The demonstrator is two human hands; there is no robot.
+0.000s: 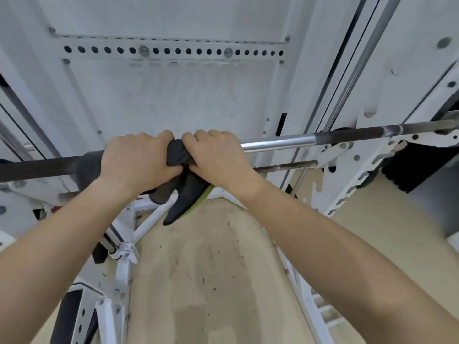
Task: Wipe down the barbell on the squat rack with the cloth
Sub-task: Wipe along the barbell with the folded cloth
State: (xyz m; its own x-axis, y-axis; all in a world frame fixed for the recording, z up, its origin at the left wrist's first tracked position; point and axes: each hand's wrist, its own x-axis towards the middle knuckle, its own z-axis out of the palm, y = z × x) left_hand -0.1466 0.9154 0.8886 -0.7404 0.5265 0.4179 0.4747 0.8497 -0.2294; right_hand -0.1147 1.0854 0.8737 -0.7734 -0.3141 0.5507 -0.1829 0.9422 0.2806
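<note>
The barbell [278, 141] runs across the view at chest height, shiny steel to the right of my hands and dark knurled metal at both ends. A dark grey cloth [177, 155] with a yellow-green edge is wrapped over the bar's middle, and its loose end hangs down below. My left hand [137, 161] grips the bar over the cloth. My right hand [217, 157] sits right beside it, fingers curled round the cloth and the bar. The two hands nearly touch.
The white squat rack [347, 155] frames the bar, with hooks and slotted uprights at the right. A thinner rod [285, 167] runs just below the barbell. A white perforated panel [173, 52] stands behind. Beige floor [211, 281] with dark specks lies below, white frame legs on both sides.
</note>
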